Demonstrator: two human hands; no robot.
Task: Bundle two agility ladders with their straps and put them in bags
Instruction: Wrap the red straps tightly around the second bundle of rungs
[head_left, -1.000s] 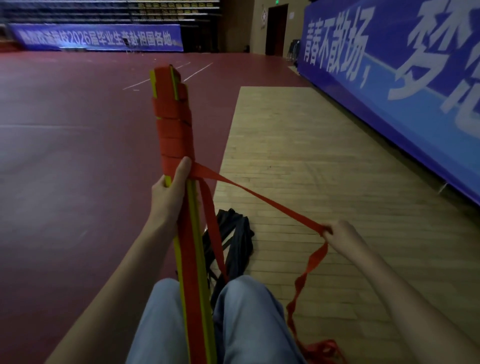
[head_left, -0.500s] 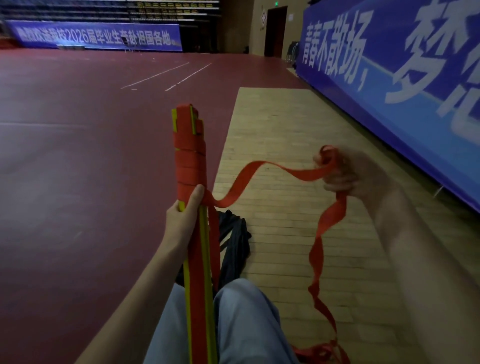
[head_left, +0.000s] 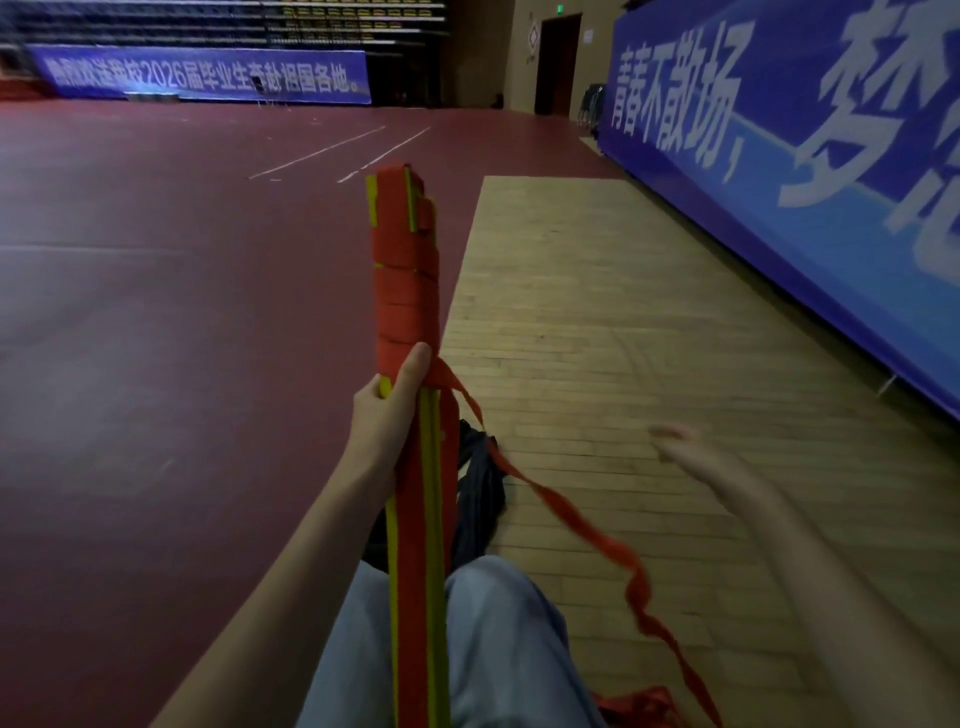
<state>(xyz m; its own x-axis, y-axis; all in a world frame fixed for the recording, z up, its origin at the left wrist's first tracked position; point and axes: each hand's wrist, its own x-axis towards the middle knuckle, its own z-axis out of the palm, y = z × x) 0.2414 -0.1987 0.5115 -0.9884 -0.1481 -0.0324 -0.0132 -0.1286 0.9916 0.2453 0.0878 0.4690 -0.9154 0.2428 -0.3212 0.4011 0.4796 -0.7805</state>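
Red strap (head_left: 406, 312) spirals round the top of the ladder bundle (head_left: 415, 519).

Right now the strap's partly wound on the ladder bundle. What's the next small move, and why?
Probably: the right hand takes the loose strap close to the ladder bundle for another turn. That hand looks open, is blurred and is off the strap, which hangs slack. Only the thumb of the left hand pins the last wrap, and the lower part of the bundle is unwrapped.
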